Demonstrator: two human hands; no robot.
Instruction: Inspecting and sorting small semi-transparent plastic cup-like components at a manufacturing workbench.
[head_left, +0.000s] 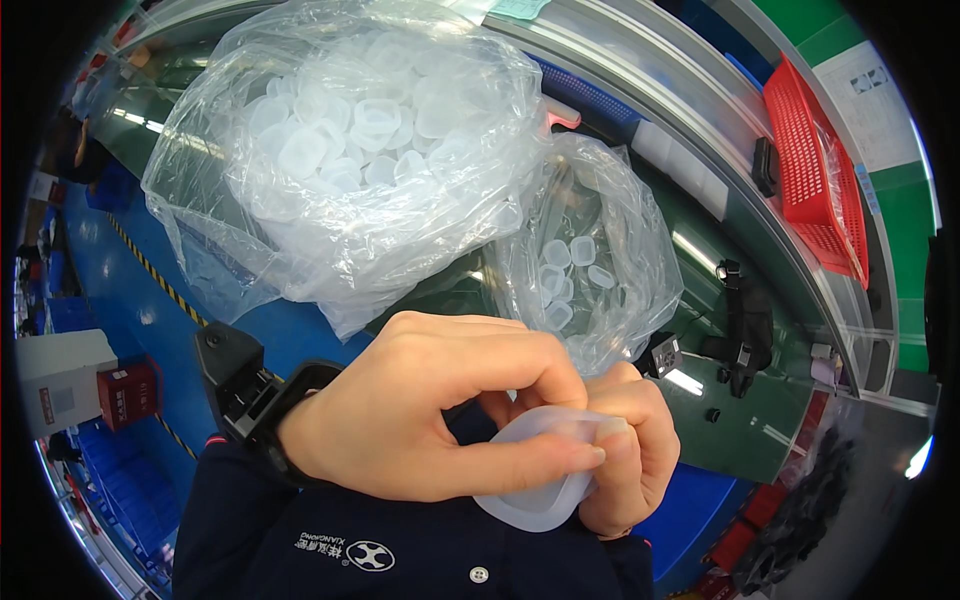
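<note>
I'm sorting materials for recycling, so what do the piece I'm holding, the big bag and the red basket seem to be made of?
Held piece: probably plastic or silicone, frosted; it looks milky and translucent. Big bag: apparently thin, glossy plastic film, given its creases and glints. Red basket: likely rigid molded plastic, fairly smooth, judging by its even perforations and uniform color.

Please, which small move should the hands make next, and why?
Perhaps the left hand could lift its thumb slightly while the right hand steadies the translucent rounded-square plastic piece: that thumb lies across it, hiding part, and the right hand grips its edge.
</note>
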